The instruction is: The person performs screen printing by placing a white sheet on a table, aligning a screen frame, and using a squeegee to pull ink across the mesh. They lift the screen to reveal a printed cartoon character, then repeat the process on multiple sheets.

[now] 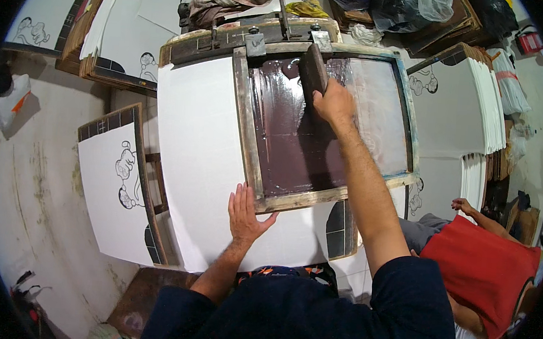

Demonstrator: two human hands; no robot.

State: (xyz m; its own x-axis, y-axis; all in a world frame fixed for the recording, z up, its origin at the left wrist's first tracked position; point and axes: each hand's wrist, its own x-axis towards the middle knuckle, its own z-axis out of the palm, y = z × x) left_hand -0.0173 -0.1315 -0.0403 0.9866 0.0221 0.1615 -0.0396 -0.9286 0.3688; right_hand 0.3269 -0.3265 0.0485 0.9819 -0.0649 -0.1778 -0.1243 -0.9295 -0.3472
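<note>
A wooden-framed printing screen lies over a large white sheet on a board, clamped along its far edge. Dark purplish ink coats the left and middle of its mesh; the right strip looks pale and translucent. My right hand grips a dark squeegee, tilted and standing on the inked mesh towards its far side. My left hand rests flat, fingers stretched, on the white sheet at the screen's near left corner, the fingertips by the frame. The print beneath the screen is hidden.
Metal hinge clamps and a crumpled rag sit at the far edge. A board with a printed sheet leans at left. Stacked sheets stand at right. Another person in a red top is close by, lower right.
</note>
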